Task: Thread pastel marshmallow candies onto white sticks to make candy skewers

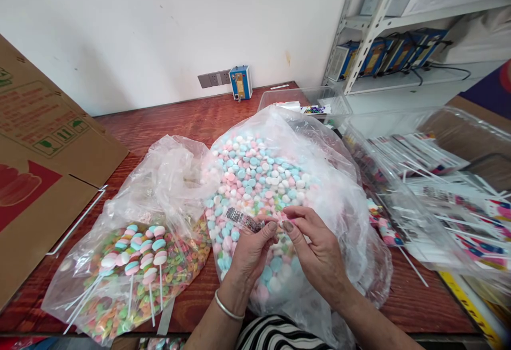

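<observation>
My left hand [251,251] is closed on a narrow clear wrapper [241,218] with dark print, held over a big clear bag of pastel marshmallow pieces [259,174]. My right hand [315,246] pinches the wrapper's right end, where a pink piece shows at the fingertips. A silver bangle sits on my left wrist. To the left, several finished marshmallow lollipops [139,257] on white sticks lie on a second bag of small coloured ring candies [120,307].
A folded cardboard box [35,163] leans at the left on the red-brown table [175,121]. Clear bags of printed wrappers and sticks [431,190] lie at the right. A clear plastic tub [311,102], a blue device [240,82] and a metal shelf [399,30] stand behind.
</observation>
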Demonstrator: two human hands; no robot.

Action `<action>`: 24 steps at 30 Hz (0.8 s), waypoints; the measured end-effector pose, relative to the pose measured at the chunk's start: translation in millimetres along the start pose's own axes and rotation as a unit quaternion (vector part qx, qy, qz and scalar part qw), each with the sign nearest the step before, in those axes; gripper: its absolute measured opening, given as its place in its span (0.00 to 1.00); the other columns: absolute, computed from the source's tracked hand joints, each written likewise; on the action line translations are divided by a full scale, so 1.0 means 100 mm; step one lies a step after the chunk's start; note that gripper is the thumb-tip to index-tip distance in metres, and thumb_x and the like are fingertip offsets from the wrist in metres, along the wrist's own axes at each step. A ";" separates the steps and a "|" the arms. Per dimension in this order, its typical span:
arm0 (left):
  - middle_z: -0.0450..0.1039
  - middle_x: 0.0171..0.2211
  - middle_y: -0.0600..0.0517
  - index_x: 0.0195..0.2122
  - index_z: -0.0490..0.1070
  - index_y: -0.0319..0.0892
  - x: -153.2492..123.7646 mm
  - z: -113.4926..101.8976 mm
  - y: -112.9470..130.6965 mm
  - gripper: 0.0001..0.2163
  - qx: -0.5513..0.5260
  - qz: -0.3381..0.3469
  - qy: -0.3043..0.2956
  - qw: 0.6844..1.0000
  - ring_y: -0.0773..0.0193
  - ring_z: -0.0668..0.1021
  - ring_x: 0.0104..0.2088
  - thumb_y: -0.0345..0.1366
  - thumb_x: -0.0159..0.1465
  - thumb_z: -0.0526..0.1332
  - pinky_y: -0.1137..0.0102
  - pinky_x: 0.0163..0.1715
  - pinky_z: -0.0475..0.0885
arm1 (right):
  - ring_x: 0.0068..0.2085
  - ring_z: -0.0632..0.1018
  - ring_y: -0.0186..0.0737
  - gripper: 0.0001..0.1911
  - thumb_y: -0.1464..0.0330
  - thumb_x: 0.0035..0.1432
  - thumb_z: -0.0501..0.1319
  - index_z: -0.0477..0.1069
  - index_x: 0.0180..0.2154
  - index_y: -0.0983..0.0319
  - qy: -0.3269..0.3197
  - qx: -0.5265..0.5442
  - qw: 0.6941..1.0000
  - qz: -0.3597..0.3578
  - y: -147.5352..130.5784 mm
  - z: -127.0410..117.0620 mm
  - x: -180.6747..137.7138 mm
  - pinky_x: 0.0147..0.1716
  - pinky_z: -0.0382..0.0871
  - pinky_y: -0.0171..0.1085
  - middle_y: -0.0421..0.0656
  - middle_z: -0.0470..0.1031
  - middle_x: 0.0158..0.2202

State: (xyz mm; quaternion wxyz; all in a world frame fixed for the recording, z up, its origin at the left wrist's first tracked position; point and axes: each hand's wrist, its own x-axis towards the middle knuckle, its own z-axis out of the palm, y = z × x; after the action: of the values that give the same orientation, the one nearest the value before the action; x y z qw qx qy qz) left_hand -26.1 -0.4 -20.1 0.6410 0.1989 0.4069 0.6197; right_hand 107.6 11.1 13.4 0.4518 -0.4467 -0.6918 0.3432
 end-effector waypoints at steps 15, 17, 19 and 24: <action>0.76 0.30 0.53 0.33 0.75 0.38 -0.02 -0.04 0.01 0.13 -0.163 -0.077 0.016 0.984 0.69 0.77 0.30 0.32 0.48 0.75 0.75 0.31 0.71 | 0.47 0.76 0.47 0.10 0.68 0.60 0.63 0.76 0.44 0.57 0.026 -0.069 0.990 -0.118 -0.07 0.03 -0.05 0.47 0.69 0.47 0.47 0.77 0.45; 0.76 0.32 0.52 0.34 0.75 0.39 -0.01 -0.10 -0.01 0.14 -0.184 -0.105 0.014 0.977 0.68 0.77 0.31 0.33 0.48 0.75 0.75 0.29 0.71 | 0.48 0.75 0.48 0.12 0.68 0.57 0.65 0.75 0.45 0.57 0.022 -0.104 0.983 -0.151 -0.09 0.01 -0.05 0.47 0.69 0.49 0.48 0.76 0.47; 0.76 0.31 0.53 0.34 0.75 0.39 -0.01 -0.14 -0.02 0.14 -0.201 -0.125 0.006 0.971 0.69 0.77 0.29 0.33 0.49 0.75 0.75 0.28 0.70 | 0.48 0.75 0.49 0.13 0.67 0.56 0.66 0.75 0.45 0.57 0.028 -0.131 0.977 -0.166 -0.10 0.00 -0.05 0.48 0.69 0.51 0.49 0.75 0.47; 0.75 0.29 0.54 0.34 0.74 0.40 0.00 -0.16 -0.01 0.15 -0.224 -0.136 0.007 0.965 0.71 0.75 0.26 0.32 0.47 0.75 0.76 0.25 0.69 | 0.49 0.75 0.48 0.15 0.68 0.56 0.65 0.73 0.47 0.56 0.014 -0.088 0.981 -0.171 -0.21 -0.05 -0.06 0.47 0.71 0.48 0.48 0.74 0.49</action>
State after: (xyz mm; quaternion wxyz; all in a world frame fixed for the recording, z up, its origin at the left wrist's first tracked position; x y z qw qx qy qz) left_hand -38.1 -4.3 -30.1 0.7446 -0.0113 0.2848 0.6035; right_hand 106.7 -2.0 31.3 0.4721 -0.3651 -0.7790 0.1923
